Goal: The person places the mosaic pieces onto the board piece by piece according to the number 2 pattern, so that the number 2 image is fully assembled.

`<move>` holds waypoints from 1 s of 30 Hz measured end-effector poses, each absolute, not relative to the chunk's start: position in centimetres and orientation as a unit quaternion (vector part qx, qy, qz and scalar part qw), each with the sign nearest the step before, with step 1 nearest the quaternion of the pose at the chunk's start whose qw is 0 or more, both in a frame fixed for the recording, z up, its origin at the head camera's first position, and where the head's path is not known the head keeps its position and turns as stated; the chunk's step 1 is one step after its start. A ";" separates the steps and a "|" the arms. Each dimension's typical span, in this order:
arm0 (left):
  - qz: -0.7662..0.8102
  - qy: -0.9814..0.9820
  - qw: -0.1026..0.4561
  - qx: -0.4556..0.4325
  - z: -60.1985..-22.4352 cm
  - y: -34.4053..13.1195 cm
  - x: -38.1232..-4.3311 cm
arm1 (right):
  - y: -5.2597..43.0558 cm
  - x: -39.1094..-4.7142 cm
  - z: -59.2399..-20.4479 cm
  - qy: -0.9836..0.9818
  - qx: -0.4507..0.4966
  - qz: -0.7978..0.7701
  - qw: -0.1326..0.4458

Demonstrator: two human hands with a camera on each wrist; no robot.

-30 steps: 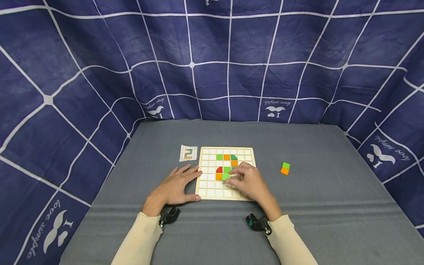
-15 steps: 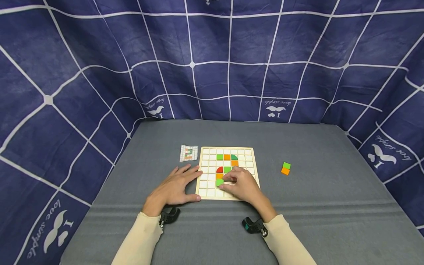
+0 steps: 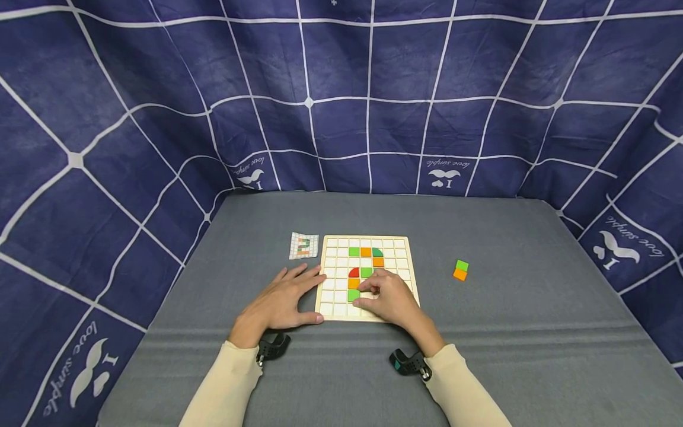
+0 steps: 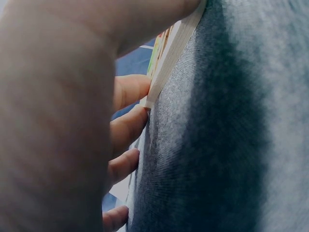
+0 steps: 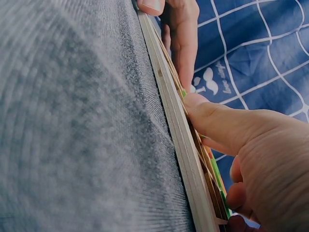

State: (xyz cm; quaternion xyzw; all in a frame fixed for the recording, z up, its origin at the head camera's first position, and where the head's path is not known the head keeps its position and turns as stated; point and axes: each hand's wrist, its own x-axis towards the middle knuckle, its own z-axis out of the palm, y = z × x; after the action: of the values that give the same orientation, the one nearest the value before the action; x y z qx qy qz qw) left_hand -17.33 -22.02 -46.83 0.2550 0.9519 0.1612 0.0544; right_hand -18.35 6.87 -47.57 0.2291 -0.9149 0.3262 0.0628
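A square wooden grid board [image 3: 331, 271] lies on the grey cloth. My right hand [image 3: 393, 298] is over its lower middle, thumb and index finger pinching a light green square tile [image 3: 353, 295] that lies in a cell. Directly above that tile are an orange tile [image 3: 354, 284] and a red quarter-round tile [image 3: 354, 273]. Another green tile [image 3: 366, 272] sits right of the red one. Higher up are more green and orange tiles and a dark green quarter-round tile [image 3: 377, 252]. Flat and spread, my left hand [image 3: 283, 302] touches the board's left edge with thumb and index finger.
A small pattern card [image 3: 303, 245] with a printed grid lies beyond my left hand. Right of the board, a loose green tile [image 3: 462, 265] and an orange tile [image 3: 460, 274] lie together on the cloth. A blue white-lined curtain [image 3: 341, 130] encloses the table's back and sides.
My right hand has carried the green tile left and toward me, into the cell below the orange tile, where it now lies flatter. My left hand has stayed put.
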 end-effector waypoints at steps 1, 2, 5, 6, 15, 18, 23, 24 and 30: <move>0.160 0.952 0.055 0.255 -46.8 -22.0 -17.3 | 6.9 -18.4 -47.6 -0.916 0.227 0.326 0.058; 0.159 0.952 0.056 0.254 -46.8 -22.0 -17.3 | 6.9 -18.4 -47.6 -0.916 0.226 0.327 0.054; 0.157 0.953 0.057 0.253 -46.8 -22.0 -17.3 | 6.9 -18.4 -47.6 -0.915 0.225 0.332 0.048; 0.157 0.953 0.057 0.254 -46.8 -22.0 -17.3 | 6.9 -18.4 -47.7 -0.915 0.226 0.332 0.047; 0.157 0.953 0.058 0.253 -46.7 -21.9 -17.2 | 7.0 -18.1 -47.9 -0.915 0.221 0.331 0.059; 0.160 0.952 0.056 0.253 -46.7 -21.9 -17.2 | 7.0 -18.1 -47.9 -0.918 0.211 0.331 0.056; 0.161 0.952 0.055 0.255 -46.8 -21.9 -17.2 | 7.0 -18.1 -47.9 -0.921 0.198 0.332 0.050; 0.162 0.952 0.055 0.255 -46.8 -21.9 -17.2 | 7.0 -18.0 -47.9 -0.921 0.197 0.332 0.050; 0.155 0.953 0.055 0.254 -46.8 -22.0 -17.2 | 7.0 -17.8 -47.7 -0.920 0.205 0.330 0.054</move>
State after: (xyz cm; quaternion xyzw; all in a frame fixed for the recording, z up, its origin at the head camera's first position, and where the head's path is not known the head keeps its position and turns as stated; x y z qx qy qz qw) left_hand -17.18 -21.97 -46.83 0.2543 0.9530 0.1553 0.0547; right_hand -17.77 7.05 -47.66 0.2048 -0.9198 0.3302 0.0538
